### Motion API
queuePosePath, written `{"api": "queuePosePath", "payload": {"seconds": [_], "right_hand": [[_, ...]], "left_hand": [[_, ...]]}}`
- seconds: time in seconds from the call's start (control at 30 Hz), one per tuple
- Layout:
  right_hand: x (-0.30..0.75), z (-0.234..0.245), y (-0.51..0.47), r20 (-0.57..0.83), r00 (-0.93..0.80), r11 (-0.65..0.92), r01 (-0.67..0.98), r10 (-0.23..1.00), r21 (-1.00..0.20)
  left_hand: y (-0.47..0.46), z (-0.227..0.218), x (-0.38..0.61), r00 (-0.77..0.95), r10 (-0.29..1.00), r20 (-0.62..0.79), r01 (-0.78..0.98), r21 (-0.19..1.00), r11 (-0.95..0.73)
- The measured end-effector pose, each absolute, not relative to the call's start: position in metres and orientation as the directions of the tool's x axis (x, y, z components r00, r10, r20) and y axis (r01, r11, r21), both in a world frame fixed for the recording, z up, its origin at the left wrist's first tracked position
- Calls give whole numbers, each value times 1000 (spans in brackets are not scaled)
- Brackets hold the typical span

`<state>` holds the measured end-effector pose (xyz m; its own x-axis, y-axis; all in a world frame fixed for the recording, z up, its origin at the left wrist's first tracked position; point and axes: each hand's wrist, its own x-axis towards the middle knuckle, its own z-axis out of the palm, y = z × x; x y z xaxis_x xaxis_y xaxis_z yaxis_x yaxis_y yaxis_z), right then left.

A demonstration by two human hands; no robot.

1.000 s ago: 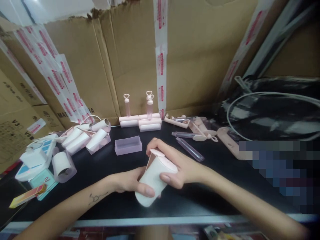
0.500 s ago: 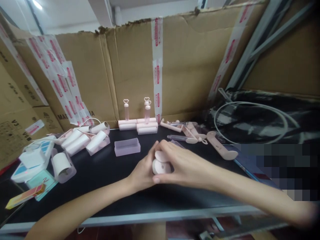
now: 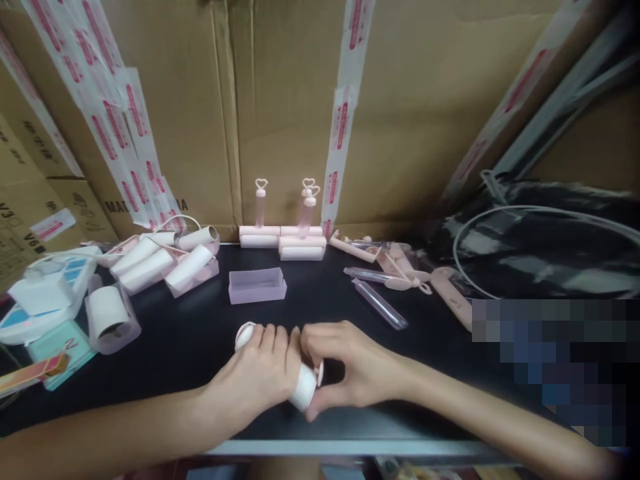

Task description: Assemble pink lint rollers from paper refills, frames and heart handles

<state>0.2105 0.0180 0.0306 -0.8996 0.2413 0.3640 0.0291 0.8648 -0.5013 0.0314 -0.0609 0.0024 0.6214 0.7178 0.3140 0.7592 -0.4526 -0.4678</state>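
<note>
Near the front of the black table, my left hand (image 3: 260,367) is wrapped over a white roll (image 3: 303,388) that lies slantwise, with both ends showing. At its right end a thin pink end piece (image 3: 319,373) sticks out. My right hand (image 3: 357,363) curves around that end, thumb at the lower edge and fingertips at the upper side, closed on the roll. My fingers hide the roll's middle. Behind my hands stands a translucent lilac box (image 3: 257,293). Two clear tubes lie to the right, one a slanted tube (image 3: 380,305).
At the back, pink holders with white rolls (image 3: 303,252) stand beside heart-topped tubes (image 3: 261,208). Loose white rolls (image 3: 150,270), a power strip (image 3: 75,283) and a teal box (image 3: 63,353) are left. Pink parts (image 3: 450,293) and a white cable (image 3: 456,257) lie right, cardboard (image 3: 280,120) behind.
The roll has turned from pointing its end at me to lying sideways. My left hand has shifted left and over it; my right hand is now at its right end. The view has tilted down.
</note>
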Motion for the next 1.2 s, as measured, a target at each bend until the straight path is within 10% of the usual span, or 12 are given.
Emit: {"api": "queuePosePath", "payload": {"seconds": [0.6,0.83,1.0,1.1,1.2], "right_hand": [[196,13,21,550,-834,854,-252,48,-456],[218,29,23,640,-750,973,-18,-165,230],[231,41,34,811,-496,951,160,309,-264],[224,32,43,616,-484,733,80,622,-676],[209,17,44,419,-647,538,-15,637,-843]], "left_hand": [[-71,5,31,623,665,413,775,-441,-453],[-62,14,25,585,729,357,810,-301,-503],[-45,38,15,371,891,263,869,240,-433],[-35,45,13,177,968,175,696,673,-249],[-27,41,18,44,990,138,318,937,-144]]}}
